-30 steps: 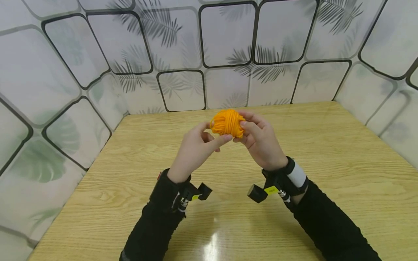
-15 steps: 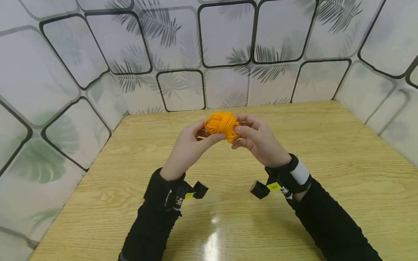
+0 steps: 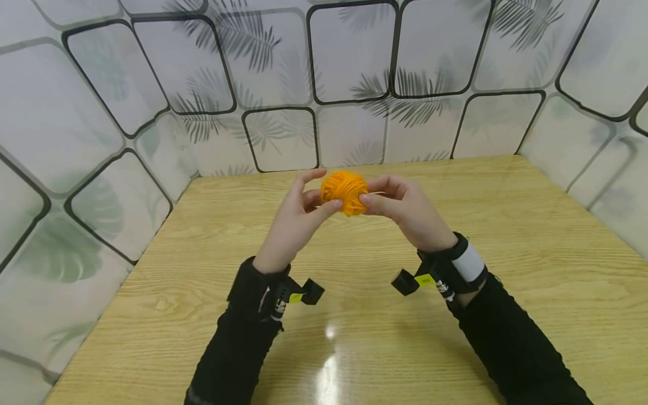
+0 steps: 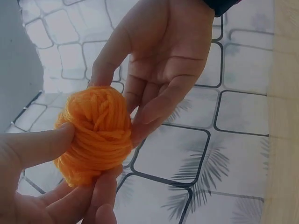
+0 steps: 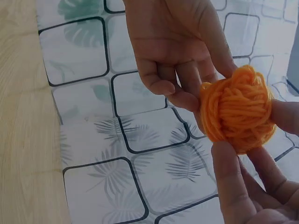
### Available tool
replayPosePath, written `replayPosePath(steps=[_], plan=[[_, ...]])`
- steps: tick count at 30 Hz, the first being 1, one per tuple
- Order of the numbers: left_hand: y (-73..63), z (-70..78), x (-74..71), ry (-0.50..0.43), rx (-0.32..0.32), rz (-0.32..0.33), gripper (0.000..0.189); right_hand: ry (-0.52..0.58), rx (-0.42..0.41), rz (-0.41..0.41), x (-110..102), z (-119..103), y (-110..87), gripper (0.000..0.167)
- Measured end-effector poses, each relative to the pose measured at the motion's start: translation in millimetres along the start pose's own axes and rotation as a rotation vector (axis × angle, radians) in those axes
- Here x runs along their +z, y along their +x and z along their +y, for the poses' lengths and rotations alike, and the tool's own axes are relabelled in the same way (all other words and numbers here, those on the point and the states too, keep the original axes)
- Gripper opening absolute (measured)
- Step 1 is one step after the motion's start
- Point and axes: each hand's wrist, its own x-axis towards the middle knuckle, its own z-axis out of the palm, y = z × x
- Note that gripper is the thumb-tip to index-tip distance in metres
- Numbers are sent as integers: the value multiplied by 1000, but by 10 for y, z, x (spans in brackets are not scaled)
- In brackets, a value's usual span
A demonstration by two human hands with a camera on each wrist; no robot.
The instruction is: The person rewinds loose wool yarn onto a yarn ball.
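Note:
A small orange ball of yarn (image 3: 345,193) is held up between both hands, over the far part of the table in the head view. My left hand (image 3: 291,222) pinches its left side, thumb on the near face, index finger raised beside the top. From the right, my right hand (image 3: 412,214) grips it with the thumb on the near side and fingers behind. Strands wrap the yarn ball (image 4: 96,135) in crossing directions in the left wrist view. The right wrist view shows fingertips of both hands touching the yarn ball (image 5: 238,112).
A light wood-grain table (image 3: 354,337) spreads beneath the hands. Behind it and at both sides stand pale panels (image 3: 349,135) patterned with dark rounded squares and leaves. Each wrist carries a black strap with a small camera (image 3: 405,282).
The yarn ball has shifted slightly left and been turned, so its windings now run differently. The left index finger has risen off it, and the right hand has shifted its grip.

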Motion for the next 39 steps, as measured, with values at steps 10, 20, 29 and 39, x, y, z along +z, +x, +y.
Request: replayPosePath(steps=[10,20,29,39], plan=[[122,-196,-12,125,-35,14,41,-194,92,-43,-89,6,65,51],[260,-478,14,283,-157,69,33,-351,238,-96,-167,315,212,53],[367,-846,123,405,-228,6,26,-454,405,-87,-168,707,279,56],[395,-1002,174,471,-333,-161,34,-540,489,-148,-186,990,294,55]])
